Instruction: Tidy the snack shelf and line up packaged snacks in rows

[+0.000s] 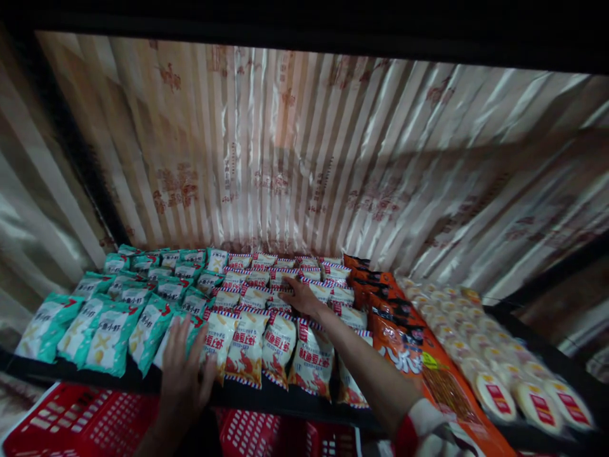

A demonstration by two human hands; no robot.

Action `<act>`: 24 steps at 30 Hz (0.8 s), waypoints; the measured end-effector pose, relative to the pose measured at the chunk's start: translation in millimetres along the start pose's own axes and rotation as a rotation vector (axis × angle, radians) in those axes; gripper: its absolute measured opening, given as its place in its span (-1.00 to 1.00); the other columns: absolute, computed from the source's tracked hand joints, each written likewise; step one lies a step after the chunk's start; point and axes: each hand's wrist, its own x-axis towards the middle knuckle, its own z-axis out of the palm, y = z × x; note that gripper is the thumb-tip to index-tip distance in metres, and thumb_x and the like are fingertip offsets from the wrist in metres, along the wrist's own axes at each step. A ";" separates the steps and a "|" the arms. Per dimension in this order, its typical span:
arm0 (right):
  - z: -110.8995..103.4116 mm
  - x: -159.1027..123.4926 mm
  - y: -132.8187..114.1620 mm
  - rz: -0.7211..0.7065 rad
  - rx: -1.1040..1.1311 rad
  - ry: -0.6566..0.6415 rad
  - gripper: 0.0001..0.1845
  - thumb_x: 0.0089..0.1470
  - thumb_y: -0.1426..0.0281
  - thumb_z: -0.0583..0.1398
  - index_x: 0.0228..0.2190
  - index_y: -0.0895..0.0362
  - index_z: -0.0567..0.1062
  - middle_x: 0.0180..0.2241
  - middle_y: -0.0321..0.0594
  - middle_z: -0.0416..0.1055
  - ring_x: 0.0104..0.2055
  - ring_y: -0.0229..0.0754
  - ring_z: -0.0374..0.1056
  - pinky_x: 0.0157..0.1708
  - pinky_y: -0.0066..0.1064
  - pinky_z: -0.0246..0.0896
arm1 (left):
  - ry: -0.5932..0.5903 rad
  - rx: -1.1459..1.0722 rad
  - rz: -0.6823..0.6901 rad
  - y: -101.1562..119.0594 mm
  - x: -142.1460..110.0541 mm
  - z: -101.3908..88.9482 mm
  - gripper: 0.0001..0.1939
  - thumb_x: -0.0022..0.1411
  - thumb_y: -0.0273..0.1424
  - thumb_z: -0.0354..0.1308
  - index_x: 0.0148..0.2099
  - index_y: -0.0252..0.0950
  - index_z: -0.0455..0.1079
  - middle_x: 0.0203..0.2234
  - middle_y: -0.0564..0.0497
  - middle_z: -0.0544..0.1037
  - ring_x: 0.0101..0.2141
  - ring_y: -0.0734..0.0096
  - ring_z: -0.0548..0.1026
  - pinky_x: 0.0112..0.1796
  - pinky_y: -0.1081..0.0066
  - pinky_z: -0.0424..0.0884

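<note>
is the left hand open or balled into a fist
Open: the left hand has its fingers spread, with snack bags visible past the gaps.

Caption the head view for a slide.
Right hand among stripe-edged snack bags, left hand in front of teal bags.

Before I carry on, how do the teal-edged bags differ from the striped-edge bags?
The teal-edged bags have dark lettering; the striped-edge bags have large red lettering. The teal-edged bags fill the left end; the striped-edge bags stand right of them. The right hand is over the striped-edge bags, not the teal-edged bags. Both sit in rows on one dark shelf.
</note>
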 end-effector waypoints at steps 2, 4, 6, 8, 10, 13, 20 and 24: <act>-1.2 -1.3 -2.7 0.016 0.009 -0.004 -0.39 0.04 0.30 0.20 0.12 0.16 0.26 0.02 -0.06 0.39 0.04 -0.06 0.32 0.02 -0.28 0.18 | -0.113 -0.055 0.136 23.5 21.2 5.5 -0.43 0.25 -0.45 -0.07 0.30 -0.21 -0.02 0.27 -0.10 0.04 0.25 0.06 0.01 0.11 0.08 0.21; -2.3 -2.2 -4.4 0.028 0.030 0.011 -0.41 0.04 0.31 0.19 0.11 0.13 0.26 -0.02 -0.11 0.42 0.01 -0.08 0.34 -0.01 -0.30 0.21 | -0.237 -0.050 0.194 47.0 42.9 18.8 -0.48 0.24 -0.46 -0.08 0.25 -0.29 0.10 0.25 -0.11 0.11 0.26 0.11 -0.02 0.13 0.13 0.17; -2.9 -1.9 -4.6 0.037 0.052 0.043 -0.41 0.03 0.36 0.19 0.11 0.11 0.26 -0.07 -0.14 0.46 -0.04 -0.10 0.37 -0.05 -0.32 0.24 | -0.333 -0.072 0.306 67.5 62.2 38.0 -0.50 0.23 -0.42 -0.04 0.22 -0.27 0.16 0.25 -0.07 0.12 0.26 0.12 -0.05 0.17 0.12 0.09; -3.4 -0.1 -3.6 0.058 0.058 0.065 -0.40 0.03 0.41 0.17 0.13 0.14 0.23 -0.09 -0.12 0.47 -0.07 -0.11 0.38 -0.07 -0.32 0.25 | -0.394 -0.095 0.394 83.2 77.3 60.1 -0.52 0.23 -0.35 -0.01 0.20 -0.25 0.20 0.26 -0.07 0.10 0.26 0.15 -0.02 0.19 0.09 0.00; -4.0 2.7 -2.0 0.081 0.062 0.068 -0.40 0.06 0.44 0.12 0.15 0.17 0.19 -0.07 -0.08 0.45 -0.04 -0.10 0.37 -0.06 -0.32 0.24 | -0.417 -0.099 0.384 93.7 88.1 81.0 -0.56 0.25 -0.29 -0.02 0.15 -0.28 0.26 0.25 -0.10 0.12 0.25 0.17 0.00 0.21 0.07 -0.08; -5.4 7.0 0.0 0.094 0.082 0.048 -0.44 0.10 0.48 0.05 0.16 0.19 0.17 -0.05 -0.06 0.44 -0.03 -0.13 0.37 -0.05 -0.34 0.22 | -0.471 -0.077 0.341 101.5 97.8 104.2 -0.59 0.28 -0.30 -0.08 0.07 -0.38 0.34 0.20 -0.17 0.21 0.25 0.19 0.03 0.23 0.08 -0.14; -6.4 9.7 2.3 0.062 0.096 0.017 -0.56 0.10 0.51 0.02 0.04 0.21 0.31 -0.07 -0.06 0.45 -0.06 -0.14 0.38 -0.07 -0.38 0.22 | -0.507 -0.032 0.295 101.3 100.4 125.7 -0.54 0.30 -0.25 -0.14 0.08 -0.44 0.33 0.09 -0.23 0.36 0.19 0.18 0.17 0.22 0.05 -0.15; -3.0 10.9 6.1 0.046 0.098 0.014 -0.51 0.07 0.56 0.02 0.06 0.15 0.28 -0.05 -0.12 0.45 -0.04 -0.18 0.37 -0.05 -0.40 0.21 | -0.519 0.012 0.316 101.1 99.5 126.6 -0.55 0.30 -0.32 -0.15 0.07 -0.50 0.33 0.04 -0.26 0.40 0.15 0.15 0.23 0.22 0.05 -0.19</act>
